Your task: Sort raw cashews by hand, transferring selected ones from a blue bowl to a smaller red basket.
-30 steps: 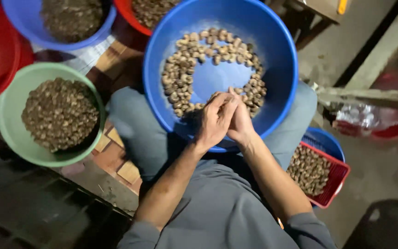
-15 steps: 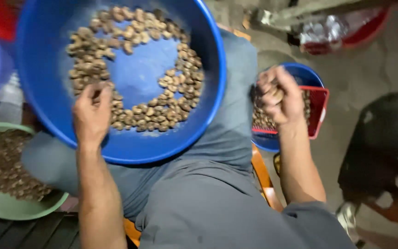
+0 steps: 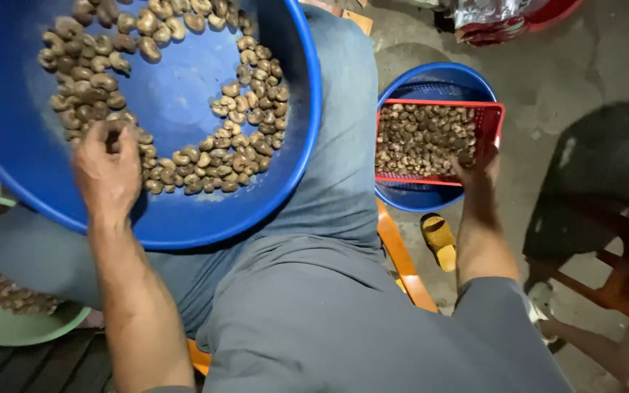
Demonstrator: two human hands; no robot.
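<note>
Cashew nuts (image 3: 245,145) lay in a loose ring inside the big blue basin (image 3: 183,211), which rested on the person's lap. Left hand (image 3: 107,171) sat among them at the lower left of the ring, fingers curled down onto the nuts. Right hand (image 3: 478,164) reached into the red basket (image 3: 500,120) of nuts, set in a small blue bowl (image 3: 431,73) on the floor; fingers bent, grip unclear. Green bowl (image 3: 16,331) at lower left; yellow sandal (image 3: 440,240) near the bowl.
</note>
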